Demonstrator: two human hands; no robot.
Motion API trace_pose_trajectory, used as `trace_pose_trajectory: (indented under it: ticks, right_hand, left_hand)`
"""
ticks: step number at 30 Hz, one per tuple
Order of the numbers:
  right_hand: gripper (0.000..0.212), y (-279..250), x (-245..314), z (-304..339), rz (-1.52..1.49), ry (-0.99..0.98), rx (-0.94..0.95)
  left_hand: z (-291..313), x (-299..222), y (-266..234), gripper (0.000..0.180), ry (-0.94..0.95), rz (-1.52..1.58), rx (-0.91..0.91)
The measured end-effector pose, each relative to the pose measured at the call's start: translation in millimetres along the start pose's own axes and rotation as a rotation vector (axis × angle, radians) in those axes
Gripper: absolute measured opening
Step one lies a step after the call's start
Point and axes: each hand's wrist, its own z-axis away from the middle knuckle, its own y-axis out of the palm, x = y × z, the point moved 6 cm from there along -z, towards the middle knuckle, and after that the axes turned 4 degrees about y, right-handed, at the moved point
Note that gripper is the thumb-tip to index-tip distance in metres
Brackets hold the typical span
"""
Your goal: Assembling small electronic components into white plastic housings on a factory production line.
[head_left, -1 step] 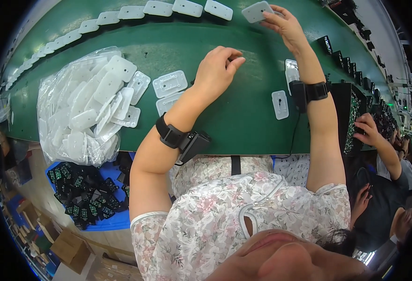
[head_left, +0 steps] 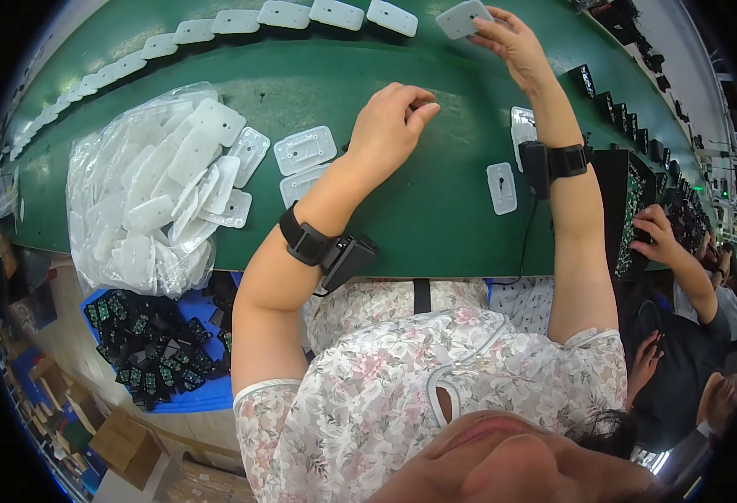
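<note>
At the far right of the row, my right hand is closed on the near edge of a white plastic cover. The cover is flat, with rounded corners and a small dark hole. Over the middle of the green table, my left hand hangs with fingers curled and the thumb near the index finger. Whatever it holds, if anything, is hidden. Beside my left forearm lie two translucent covers, hollow side up. Near my right forearm is another cover with a dark piece in it, and one more partly hidden by the arm.
A curved row of white covers runs along the table's far side. A clear bag spills a heap of covers at left. Below it, a blue bin holds black parts with green boards. At right, a co-worker's hand touches a black box.
</note>
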Motion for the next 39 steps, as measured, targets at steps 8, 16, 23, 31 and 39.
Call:
trace_pose_trajectory:
  ticks: [8, 16, 23, 31, 39]
  right_hand:
    - [0.034, 21.8, 41.1, 5.0, 0.196, 0.015, 0.176]
    - [0.025, 31.7, 15.6, -30.6, 0.612, -0.024, 0.307]
    - [0.023, 32.8, 1.1, -36.9, 0.511, 0.043, 0.207]
    - [0.026, 10.0, -5.4, -49.9, 0.518, -0.178, 0.100]
    - [0.063, -159.9, 49.1, 4.6, 1.800, -0.013, -0.670]
  left_hand:
    - [1.9, -3.3, 0.7, 0.017, 0.045, -0.088, 0.026]
    - [1.3, -9.0, 3.6, 0.014, 0.097, -0.112, 0.024]
    - [1.2, -16.7, 4.0, 0.013, 0.128, -0.122, 0.027]
    - [-0.3, -23.3, 11.2, 0.011, 0.195, -0.130, 0.042]
    - [9.5, -38.0, 15.9, 0.014, 0.321, -0.270, 0.061]
